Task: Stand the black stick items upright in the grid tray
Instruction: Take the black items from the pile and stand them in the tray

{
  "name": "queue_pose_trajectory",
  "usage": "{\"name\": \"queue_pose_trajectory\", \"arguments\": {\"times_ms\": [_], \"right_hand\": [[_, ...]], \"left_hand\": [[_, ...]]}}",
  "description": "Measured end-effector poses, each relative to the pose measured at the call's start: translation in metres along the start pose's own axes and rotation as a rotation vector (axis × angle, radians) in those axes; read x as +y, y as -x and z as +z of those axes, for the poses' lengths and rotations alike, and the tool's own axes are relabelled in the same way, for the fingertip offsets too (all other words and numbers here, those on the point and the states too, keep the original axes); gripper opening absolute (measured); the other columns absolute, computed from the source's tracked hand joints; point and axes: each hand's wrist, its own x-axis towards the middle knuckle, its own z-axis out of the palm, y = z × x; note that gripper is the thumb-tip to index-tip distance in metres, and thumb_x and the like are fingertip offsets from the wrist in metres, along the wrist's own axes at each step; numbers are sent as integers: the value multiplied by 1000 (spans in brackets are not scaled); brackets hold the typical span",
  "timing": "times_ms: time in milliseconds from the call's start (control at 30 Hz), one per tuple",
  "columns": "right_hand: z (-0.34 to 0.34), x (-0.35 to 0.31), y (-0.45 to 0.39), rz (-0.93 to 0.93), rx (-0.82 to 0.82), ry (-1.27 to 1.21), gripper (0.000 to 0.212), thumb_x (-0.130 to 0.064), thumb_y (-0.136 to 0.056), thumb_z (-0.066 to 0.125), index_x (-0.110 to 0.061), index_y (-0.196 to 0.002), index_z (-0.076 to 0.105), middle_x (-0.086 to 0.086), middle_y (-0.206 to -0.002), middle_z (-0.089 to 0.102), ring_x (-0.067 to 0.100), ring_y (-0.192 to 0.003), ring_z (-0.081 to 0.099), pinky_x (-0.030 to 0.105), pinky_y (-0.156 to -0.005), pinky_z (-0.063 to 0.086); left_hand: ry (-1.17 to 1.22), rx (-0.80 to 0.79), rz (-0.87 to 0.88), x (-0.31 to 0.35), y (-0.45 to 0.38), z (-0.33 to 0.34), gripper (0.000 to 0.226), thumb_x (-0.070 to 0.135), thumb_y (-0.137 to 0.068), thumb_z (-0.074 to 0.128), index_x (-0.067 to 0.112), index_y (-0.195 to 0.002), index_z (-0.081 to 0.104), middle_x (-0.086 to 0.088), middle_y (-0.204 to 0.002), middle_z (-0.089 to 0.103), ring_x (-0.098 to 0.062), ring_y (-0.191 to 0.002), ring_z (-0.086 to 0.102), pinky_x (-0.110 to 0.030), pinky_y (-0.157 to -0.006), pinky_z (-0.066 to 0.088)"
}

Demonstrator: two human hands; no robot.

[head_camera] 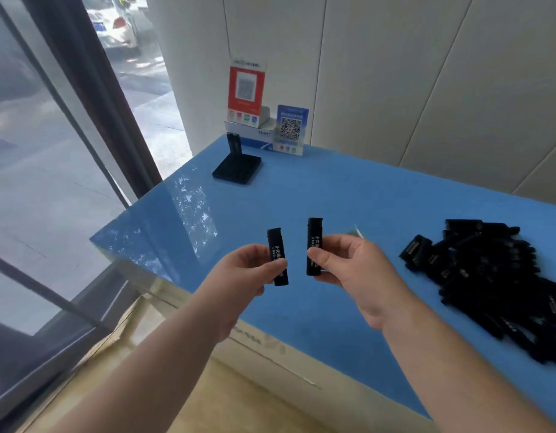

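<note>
My left hand pinches one black stick with white print, held nearly upright above the blue table. A second black stick, also upright, is pinched by my right hand just to the right of the first. The black grid tray lies far back on the table with two black sticks standing in its far corner. A heap of several black sticks lies at the right.
The blue table ends at a front edge near my forearms and a left corner by the window. Two QR-code signs and a white box stand against the back wall behind the tray.
</note>
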Motion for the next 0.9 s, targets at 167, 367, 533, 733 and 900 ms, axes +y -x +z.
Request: {"name": "queue_pose_trajectory", "arguments": {"times_ms": [167,367,533,733,900], "right_hand": [[75,-3,-16,-25,0,22,13,-14,-93,71,-13,-105,74,1,-99,79,18,-94,75,35,-87,59],[129,-1,-39,-40,17,40,13,-17,-91,73,-15,-104,75,2,-99,79,18,-95,75,37,-95,56],[145,-4,-75,-63,40,28,11,-20,-93,71,-17,-103,76,0,-99,79,18,-94,76,37,-97,54],[153,-12,-142,-122,37,61,9,-17,-93,71,-17,-100,75,0,-97,79,17,-92,75,34,-87,60],[162,-26,-189,-117,39,67,9,-17,-92,72,-19,-100,74,-1,-96,78,17,-91,75,32,-84,61]], "left_hand": [[-93,12,54,3,-1,-80,7,33,-84,75,33,-91,74,6,-92,76,-11,-86,67,-30,-81,47],[-69,4,59,4,-19,-141,11,31,-85,74,32,-95,76,4,-98,77,-20,-99,72,-34,-91,52],[-82,-30,61,19,-58,-160,12,22,-90,72,24,-102,75,3,-99,77,-15,-95,73,-30,-85,53],[-183,-10,84,43,-114,-188,13,22,-89,73,25,-102,75,4,-99,77,-16,-95,72,-33,-88,55],[-278,-14,104,64,-151,-211,14,23,-89,73,29,-102,74,5,-97,77,-18,-95,71,-33,-90,56]]}}
